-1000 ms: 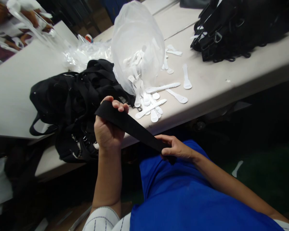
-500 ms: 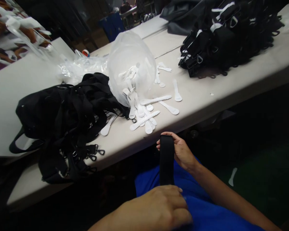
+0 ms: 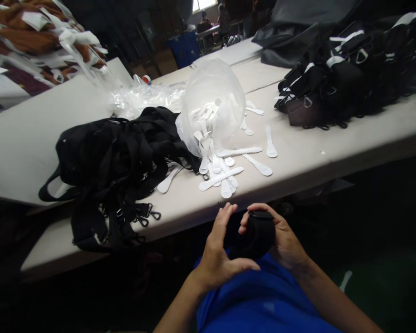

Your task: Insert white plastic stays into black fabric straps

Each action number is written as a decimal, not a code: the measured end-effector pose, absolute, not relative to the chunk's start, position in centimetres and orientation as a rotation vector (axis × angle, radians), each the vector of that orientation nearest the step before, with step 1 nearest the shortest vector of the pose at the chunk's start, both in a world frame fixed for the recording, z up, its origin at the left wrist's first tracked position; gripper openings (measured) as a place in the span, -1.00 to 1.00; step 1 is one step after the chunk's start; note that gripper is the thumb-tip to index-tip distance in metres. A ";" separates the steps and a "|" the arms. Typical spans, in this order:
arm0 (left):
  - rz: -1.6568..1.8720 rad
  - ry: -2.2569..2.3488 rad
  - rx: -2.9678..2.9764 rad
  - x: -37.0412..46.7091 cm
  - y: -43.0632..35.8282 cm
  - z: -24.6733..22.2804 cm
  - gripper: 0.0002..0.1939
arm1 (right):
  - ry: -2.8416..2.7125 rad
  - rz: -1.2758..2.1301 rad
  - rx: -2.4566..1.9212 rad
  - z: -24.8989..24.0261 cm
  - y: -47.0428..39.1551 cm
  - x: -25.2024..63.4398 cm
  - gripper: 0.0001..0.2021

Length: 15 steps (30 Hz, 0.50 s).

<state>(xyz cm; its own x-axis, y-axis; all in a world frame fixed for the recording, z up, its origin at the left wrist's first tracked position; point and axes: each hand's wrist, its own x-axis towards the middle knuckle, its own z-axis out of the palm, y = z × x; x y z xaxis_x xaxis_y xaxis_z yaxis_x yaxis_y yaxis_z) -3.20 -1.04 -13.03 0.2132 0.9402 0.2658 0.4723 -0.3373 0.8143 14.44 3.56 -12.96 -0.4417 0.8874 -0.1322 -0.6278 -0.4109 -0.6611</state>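
Note:
In front of my blue clothing, my right hand (image 3: 287,238) grips a wide black strap (image 3: 261,233), its fingers wrapped behind the upper end. The strap is bunched or looped, and its dark lower part is hard to make out. Just to the left, my left hand (image 3: 217,254) is open, thumb and fingers spread apart around the near side of the strap without visibly closing on it. Beyond my hands, several white plastic serrated strips with rounded ends (image 3: 225,178) lie near the table edge, some spilling out of a clear plastic bag (image 3: 213,85).
Left on the pale table (image 3: 180,208) lies a heap of black straps with metal hooks (image 3: 118,157). Another black heap with buckles (image 3: 350,83) is at the right. Behind are clear plastic wrap (image 3: 149,97) and brown-and-white bundles (image 3: 27,41). A white strip (image 3: 345,280) lies on the floor.
The strap, stretched downward before, is now bunched up near my right hand. My left hand has risen from below and opened beside it. The view has shifted slightly left.

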 end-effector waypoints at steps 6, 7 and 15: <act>0.913 1.025 1.498 -1.0 -1.0 -16.2 -0.40 | -0.636 1.989 -0.512 -11.8 2.3 13.8 -0.73; 0.970 1.039 1.418 -0.4 -1.6 -16.4 -0.43 | -0.601 1.939 -0.567 -11.7 2.4 13.8 -0.72; 1.239 1.031 0.934 2.9 -3.9 -14.8 -0.29 | -0.536 1.521 -0.891 -11.7 4.1 11.7 -0.63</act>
